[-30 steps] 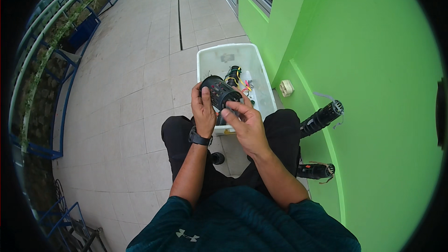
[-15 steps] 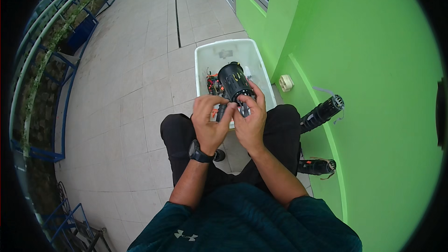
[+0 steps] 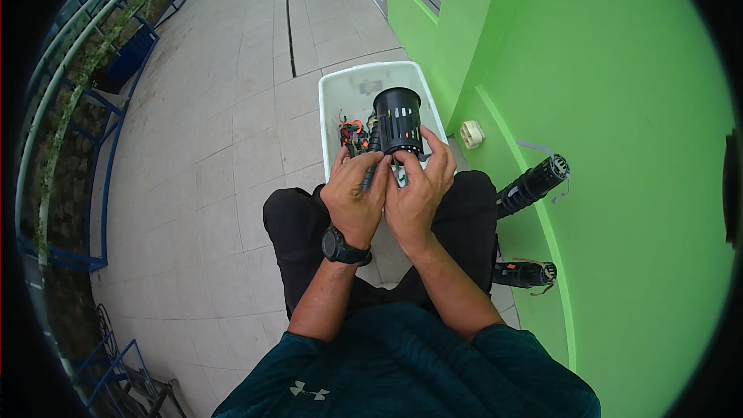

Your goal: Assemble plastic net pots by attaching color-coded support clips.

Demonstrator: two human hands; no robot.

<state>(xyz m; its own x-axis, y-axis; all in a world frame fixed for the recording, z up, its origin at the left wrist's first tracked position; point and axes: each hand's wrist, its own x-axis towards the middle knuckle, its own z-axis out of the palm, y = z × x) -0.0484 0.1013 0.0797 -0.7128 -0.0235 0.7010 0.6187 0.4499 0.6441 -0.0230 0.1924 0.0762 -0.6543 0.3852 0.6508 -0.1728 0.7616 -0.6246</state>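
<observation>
Black slotted cylinder, gripped by left hand, right hand

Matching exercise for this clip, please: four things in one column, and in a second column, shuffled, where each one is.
Things:
1. black slotted cylinder
2. white bin
3. cream plug
4. wristwatch

Places:
A. on the floor at the foot of the green wall
B. on the left wrist
C. held up by the left hand and the right hand
D. on the tiles in front of the knees, with coloured wires inside

Pairs: 1-C, 2-D, 3-A, 4-B
</observation>
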